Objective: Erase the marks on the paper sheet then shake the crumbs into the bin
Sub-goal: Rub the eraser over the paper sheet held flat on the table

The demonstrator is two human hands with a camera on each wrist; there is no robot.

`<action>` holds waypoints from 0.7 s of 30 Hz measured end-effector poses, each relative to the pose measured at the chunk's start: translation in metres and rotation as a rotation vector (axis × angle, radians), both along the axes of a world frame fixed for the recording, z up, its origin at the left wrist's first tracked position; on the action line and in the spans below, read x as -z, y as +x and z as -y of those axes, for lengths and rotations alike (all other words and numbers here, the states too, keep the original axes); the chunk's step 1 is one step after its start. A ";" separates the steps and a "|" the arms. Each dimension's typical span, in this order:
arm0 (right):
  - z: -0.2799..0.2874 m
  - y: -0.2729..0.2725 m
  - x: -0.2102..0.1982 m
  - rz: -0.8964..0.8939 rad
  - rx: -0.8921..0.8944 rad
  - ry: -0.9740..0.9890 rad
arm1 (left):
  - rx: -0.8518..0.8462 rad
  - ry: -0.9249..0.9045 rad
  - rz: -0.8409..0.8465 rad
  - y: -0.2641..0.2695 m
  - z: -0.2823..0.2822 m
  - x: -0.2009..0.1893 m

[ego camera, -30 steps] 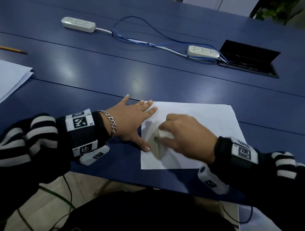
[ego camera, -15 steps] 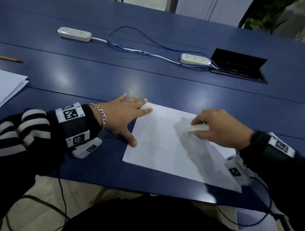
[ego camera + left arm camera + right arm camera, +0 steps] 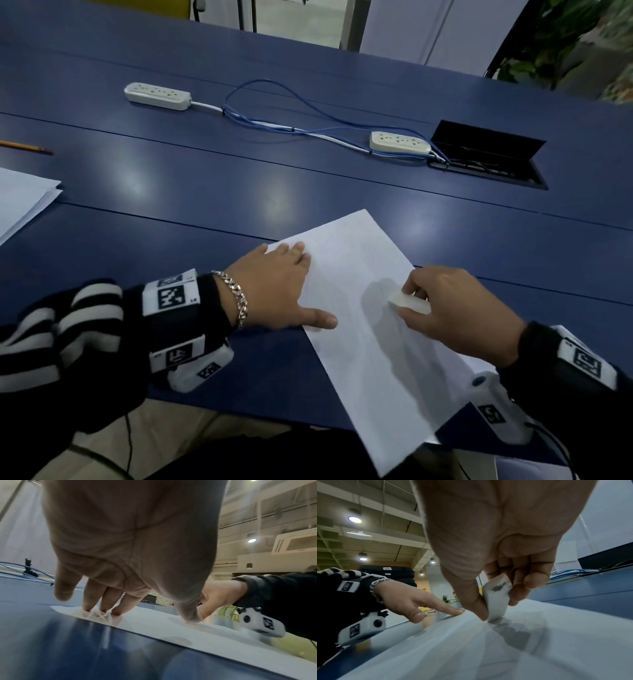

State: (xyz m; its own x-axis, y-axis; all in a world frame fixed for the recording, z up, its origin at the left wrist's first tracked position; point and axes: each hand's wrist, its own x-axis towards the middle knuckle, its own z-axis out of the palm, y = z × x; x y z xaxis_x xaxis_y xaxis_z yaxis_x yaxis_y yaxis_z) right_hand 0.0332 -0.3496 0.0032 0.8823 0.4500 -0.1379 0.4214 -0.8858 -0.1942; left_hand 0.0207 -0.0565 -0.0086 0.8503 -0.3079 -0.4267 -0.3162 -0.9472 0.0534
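A white paper sheet point(image 3: 359, 308) lies turned at an angle on the blue table point(image 3: 205, 192), its near corner hanging past the table's front edge. My left hand point(image 3: 274, 291) lies flat, its fingers and thumb pressing the sheet's left edge point(image 3: 154, 623). My right hand point(image 3: 452, 308) pinches a white eraser point(image 3: 409, 303) between thumb and fingers. The eraser point(image 3: 496, 597) has a dark smudge on its face, and its lower end touches the paper point(image 3: 539, 649). No marks show plainly on the sheet. No bin is in view.
Two white power strips point(image 3: 157, 96) point(image 3: 399, 141) joined by blue cables point(image 3: 274, 120) lie across the far table. An open cable hatch point(image 3: 486, 154) sits at the right. A pencil point(image 3: 25, 147) and a paper stack point(image 3: 20, 198) lie at the far left.
The sheet has rotated, its near corner now over the table edge. My right hand with the eraser moved right across the sheet, then back a little toward the middle. My left hand kept pressing the left edge.
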 end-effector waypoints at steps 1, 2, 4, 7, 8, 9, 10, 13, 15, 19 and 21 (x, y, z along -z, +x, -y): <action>-0.001 -0.001 0.000 -0.010 -0.019 0.008 | 0.001 0.004 -0.006 0.007 0.000 0.002; -0.003 -0.002 -0.001 -0.022 -0.043 0.015 | 0.011 0.005 -0.011 0.016 -0.002 0.005; -0.009 -0.005 -0.004 -0.068 -0.119 0.010 | 0.047 -0.007 -0.033 0.032 -0.009 0.011; -0.017 0.000 -0.013 -0.158 -0.222 -0.023 | 0.120 -0.048 -0.061 0.048 -0.018 0.011; -0.020 0.008 -0.016 -0.167 -0.244 -0.022 | 0.136 -0.058 -0.064 0.051 -0.020 0.010; -0.023 0.018 -0.018 -0.157 -0.258 -0.014 | 0.144 -0.066 -0.065 0.053 -0.021 0.009; -0.028 0.029 -0.020 -0.126 -0.266 0.000 | 0.145 -0.068 -0.065 0.054 -0.022 0.009; -0.049 0.060 -0.017 -0.028 -0.283 0.032 | 0.140 -0.054 -0.063 0.057 -0.021 0.011; -0.063 0.075 -0.010 0.013 -0.295 0.043 | 0.129 -0.036 -0.069 0.057 -0.020 0.011; -0.077 0.089 0.002 0.059 -0.233 0.032 | 0.111 -0.017 -0.087 0.058 -0.020 0.011; -0.076 0.087 0.004 0.035 -0.250 0.030 | 0.109 -0.022 -0.083 0.060 -0.020 0.013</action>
